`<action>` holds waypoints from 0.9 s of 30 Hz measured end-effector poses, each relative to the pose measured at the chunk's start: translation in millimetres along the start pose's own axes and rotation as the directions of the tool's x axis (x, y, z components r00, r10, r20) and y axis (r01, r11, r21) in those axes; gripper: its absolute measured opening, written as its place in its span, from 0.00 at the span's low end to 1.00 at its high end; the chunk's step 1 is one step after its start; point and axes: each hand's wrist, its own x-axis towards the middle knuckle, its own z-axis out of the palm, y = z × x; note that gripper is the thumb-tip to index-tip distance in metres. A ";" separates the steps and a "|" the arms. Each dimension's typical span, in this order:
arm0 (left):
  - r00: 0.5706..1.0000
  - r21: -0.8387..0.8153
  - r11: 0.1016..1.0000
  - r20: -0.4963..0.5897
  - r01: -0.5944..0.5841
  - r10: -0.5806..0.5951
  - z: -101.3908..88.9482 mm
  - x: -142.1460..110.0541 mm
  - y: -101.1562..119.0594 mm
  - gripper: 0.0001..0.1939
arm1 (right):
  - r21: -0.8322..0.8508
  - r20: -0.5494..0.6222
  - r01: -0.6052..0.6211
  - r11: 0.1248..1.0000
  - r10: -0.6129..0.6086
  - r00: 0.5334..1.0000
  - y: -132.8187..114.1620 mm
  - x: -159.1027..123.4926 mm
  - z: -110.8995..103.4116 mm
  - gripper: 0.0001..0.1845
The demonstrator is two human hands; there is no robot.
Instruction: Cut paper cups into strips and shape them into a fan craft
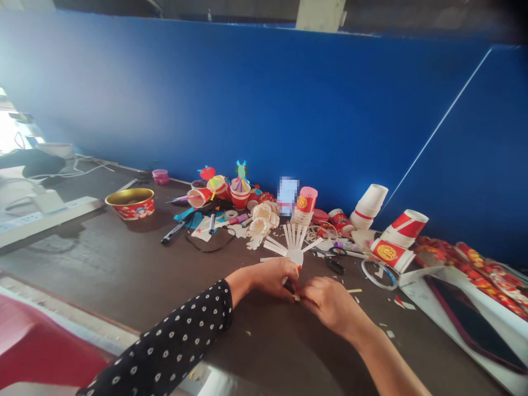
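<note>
A paper cup cut into strips (294,256) lies on the dark table, its white strips fanned out around a round base. My left hand (274,278) is closed over the near side of it, hiding those strips. My right hand (328,305) meets the left fingertips, thumb and finger pinched at a small pale end of a strip. Most of what lies between the fingers is hidden. Just right of the cut cup rest black-handled scissors (336,263).
Behind stand stacked paper cups (305,206), decorated cups (240,192) and a lit phone (287,195). A gold-lined red bowl (130,204) and power strip (49,220) are left. Right are a tape roll (379,274), paper scraps and a dark tablet or phone (474,319).
</note>
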 end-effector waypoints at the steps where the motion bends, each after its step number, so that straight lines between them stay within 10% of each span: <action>1: 1.000 -0.006 1.000 0.000 0.002 -0.002 -0.2 0.1 0.6 0.04 | 0.013 0.003 -0.003 1.000 0.003 1.000 0.4 0.1 0.3 0.11; 27: 1.000 0.020 1.000 -0.012 -0.005 0.005 0.4 -1.2 -1.1 0.05 | -0.178 -0.131 0.049 0.983 -0.074 0.989 -6.0 3.1 4.4 0.09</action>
